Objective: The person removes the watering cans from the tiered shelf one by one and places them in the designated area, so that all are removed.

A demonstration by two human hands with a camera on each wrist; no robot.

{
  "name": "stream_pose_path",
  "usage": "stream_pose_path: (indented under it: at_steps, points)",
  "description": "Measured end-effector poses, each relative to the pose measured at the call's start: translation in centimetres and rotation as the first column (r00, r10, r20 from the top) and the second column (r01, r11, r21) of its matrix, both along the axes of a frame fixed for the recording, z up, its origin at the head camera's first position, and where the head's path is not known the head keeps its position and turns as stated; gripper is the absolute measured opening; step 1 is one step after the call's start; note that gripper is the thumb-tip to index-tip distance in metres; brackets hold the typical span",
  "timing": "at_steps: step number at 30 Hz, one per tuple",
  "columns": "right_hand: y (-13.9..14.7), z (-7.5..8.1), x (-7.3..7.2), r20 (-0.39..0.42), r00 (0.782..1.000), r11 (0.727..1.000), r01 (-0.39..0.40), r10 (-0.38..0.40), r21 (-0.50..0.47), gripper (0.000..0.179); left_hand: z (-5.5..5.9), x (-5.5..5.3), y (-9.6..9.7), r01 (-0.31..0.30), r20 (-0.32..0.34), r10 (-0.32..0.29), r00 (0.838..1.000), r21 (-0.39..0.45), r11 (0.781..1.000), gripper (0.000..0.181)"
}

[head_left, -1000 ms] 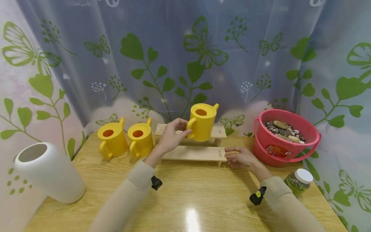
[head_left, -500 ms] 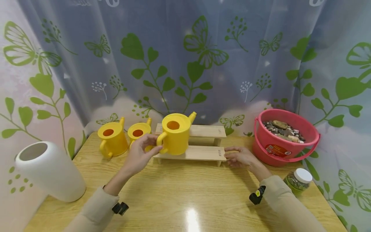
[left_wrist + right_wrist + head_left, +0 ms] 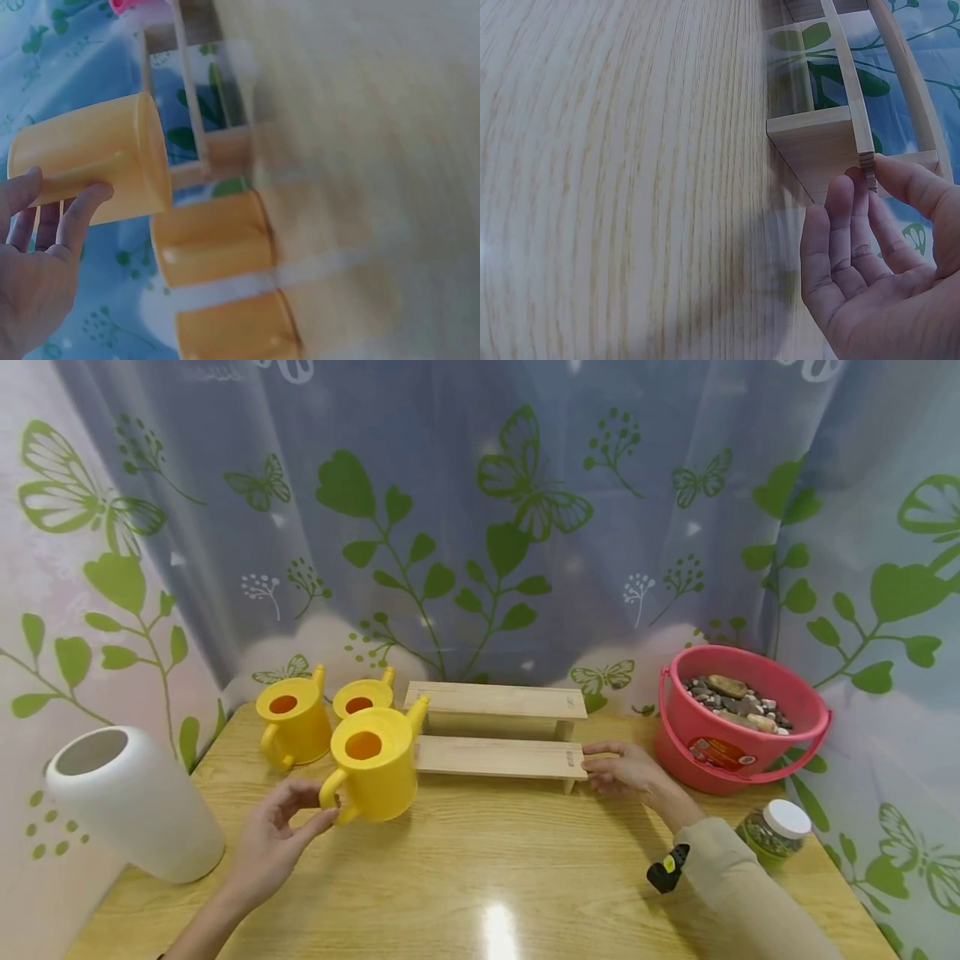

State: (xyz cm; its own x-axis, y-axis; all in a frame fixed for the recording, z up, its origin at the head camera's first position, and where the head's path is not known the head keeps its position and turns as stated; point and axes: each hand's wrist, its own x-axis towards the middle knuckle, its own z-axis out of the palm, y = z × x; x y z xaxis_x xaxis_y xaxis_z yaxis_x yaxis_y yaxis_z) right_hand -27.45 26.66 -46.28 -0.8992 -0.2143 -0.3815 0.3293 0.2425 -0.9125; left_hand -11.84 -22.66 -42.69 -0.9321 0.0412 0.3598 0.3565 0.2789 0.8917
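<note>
My left hand (image 3: 272,841) pinches the handle of a yellow watering can (image 3: 384,783), which is upright with its spout to the far right. In the left wrist view, thumb and fingers close on that can's handle (image 3: 82,174). Two more yellow watering cans stand behind: one at the left (image 3: 298,727), the other (image 3: 360,692) partly hidden by the held can. A two-step wooden stand (image 3: 495,757) is at the middle back. At its right end, my right hand (image 3: 628,773) holds the lower board, thumb above and fingers below in the right wrist view (image 3: 866,157).
A white vase (image 3: 142,810) stands at the left. On the right are a pink bucket (image 3: 701,752) of stones and a small jar (image 3: 774,831) with a white lid. A patterned curtain (image 3: 450,527) hangs behind the wooden table (image 3: 480,868).
My left hand has carried the watering can from above the wooden stand to the left and nearer me, in front of the other cans. The right hand has stayed at the stand's end.
</note>
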Motion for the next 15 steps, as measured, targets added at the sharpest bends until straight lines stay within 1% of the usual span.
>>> stream_pose_path:
  at_steps: [4, 7, 11, 15]
  points:
    - [0.0, 0.2, 0.1, -0.005, 1.000, 1.000, -0.012, 0.012, -0.013, 0.059, -1.0, 1.3, -1.6, -0.059, 0.042, 0.061, 0.997, -0.052, 0.997, 0.026]
    - [0.0, 0.3, 0.1, 0.000, 1.000, 1.000, -0.009, 0.009, -0.013, 0.058, -1.8, 1.9, -2.6, -0.092, 0.073, 0.099, 0.992, -0.092, 0.991, 0.027]
    - [0.0, 0.2, 0.1, 0.003, 1.000, 1.000, -0.003, 0.003, -0.016, 0.058, -2.7, 2.3, -3.6, -0.104, 0.108, 0.116, 0.987, -0.109, 0.989, 0.028]
    - [-0.1, 0.0, 0.0, -0.003, 1.000, 1.000, 0.003, -0.004, -0.011, 0.058, -3.5, 2.4, -4.1, -0.099, 0.139, 0.115, 0.984, -0.116, 0.988, 0.029]
